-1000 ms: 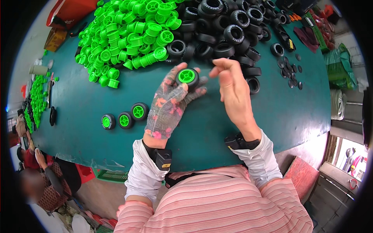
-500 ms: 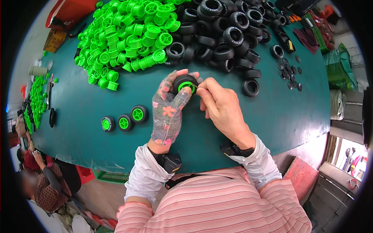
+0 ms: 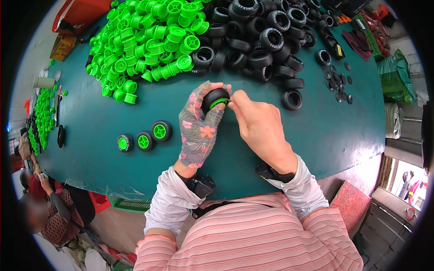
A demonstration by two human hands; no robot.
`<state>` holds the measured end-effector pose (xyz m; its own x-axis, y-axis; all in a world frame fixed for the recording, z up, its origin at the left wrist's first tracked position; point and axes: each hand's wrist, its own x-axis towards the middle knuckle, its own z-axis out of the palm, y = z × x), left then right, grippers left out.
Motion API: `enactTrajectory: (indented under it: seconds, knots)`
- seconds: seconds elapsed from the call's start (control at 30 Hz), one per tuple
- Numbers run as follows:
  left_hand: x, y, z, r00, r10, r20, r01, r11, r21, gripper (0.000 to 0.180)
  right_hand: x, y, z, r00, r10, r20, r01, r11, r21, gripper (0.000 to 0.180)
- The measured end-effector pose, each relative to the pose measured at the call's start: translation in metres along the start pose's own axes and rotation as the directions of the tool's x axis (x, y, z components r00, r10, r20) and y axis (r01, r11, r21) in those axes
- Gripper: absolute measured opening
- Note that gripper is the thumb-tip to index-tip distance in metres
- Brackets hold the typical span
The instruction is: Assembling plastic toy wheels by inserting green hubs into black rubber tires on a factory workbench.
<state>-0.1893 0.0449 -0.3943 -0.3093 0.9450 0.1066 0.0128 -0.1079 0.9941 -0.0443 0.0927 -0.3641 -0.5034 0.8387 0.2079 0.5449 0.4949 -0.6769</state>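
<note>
My left hand (image 3: 197,128), in a grey floral fingerless glove, is closed round a small toy wheel (image 3: 215,95), a black tire with a green rim inside. The wheel is tilted, so its tread and only part of the rim show. My bare right hand (image 3: 262,126) pinches at the wheel's right edge; whatever its fingertips hold is too small and hidden to make out. To the left on the green table (image 3: 235,176), three wheels with green rims, a left one (image 3: 125,142), a middle one (image 3: 145,141) and a right one (image 3: 161,131), lie in a row.
A heap of green rims (image 3: 144,45) fills the far left of the table, beside a heap of black tires (image 3: 260,58). One loose tire (image 3: 292,99) lies right of my hands. Small dark discs (image 3: 333,81) are scattered farther right. Another person (image 3: 56,207) is at the lower left.
The wheel has tipped in my left hand, showing more tread and less of the green rim. My right hand has turned slightly at the wheel's edge, staying pinched.
</note>
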Motion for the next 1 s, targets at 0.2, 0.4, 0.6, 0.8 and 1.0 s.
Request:
enactTrajectory:
  seconds: [0.2, 0.4, 0.6, 0.8, 1.0]
  knots:
    - [0.002, -0.008, 0.011, 0.988, 0.154, -0.002, -0.153, 0.982, 0.114, 0.037, 0.007, 0.024, -0.007, 0.986, 0.047, 0.163, -0.094, 0.950, 0.297, 0.011]
    - [0.004, 0.004, 0.020, 0.992, 0.127, 0.023, -0.128, 0.947, 0.294, 0.040, 0.003, 0.029, -0.003, 1.000, 0.009, 0.013, -0.012, 0.984, 0.178, 0.011]
    - [0.004, 0.001, 0.019, 0.994, 0.113, 0.001, -0.110, 0.965, 0.240, 0.036, 0.001, 0.026, 0.001, 0.996, -0.052, -0.066, 0.058, 0.993, 0.098, 0.010]
    - [-0.003, -0.001, 0.019, 0.998, 0.035, -0.048, -0.022, 0.968, 0.250, 0.035, 0.004, 0.024, 0.000, 0.961, 0.200, 0.191, -0.269, 0.841, 0.470, 0.010]
    - [0.000, 0.000, 0.012, 0.997, 0.075, -0.033, -0.062, 0.954, 0.295, 0.037, 0.002, 0.025, 0.011, 0.990, -0.135, -0.045, 0.134, 0.991, -0.018, 0.013]
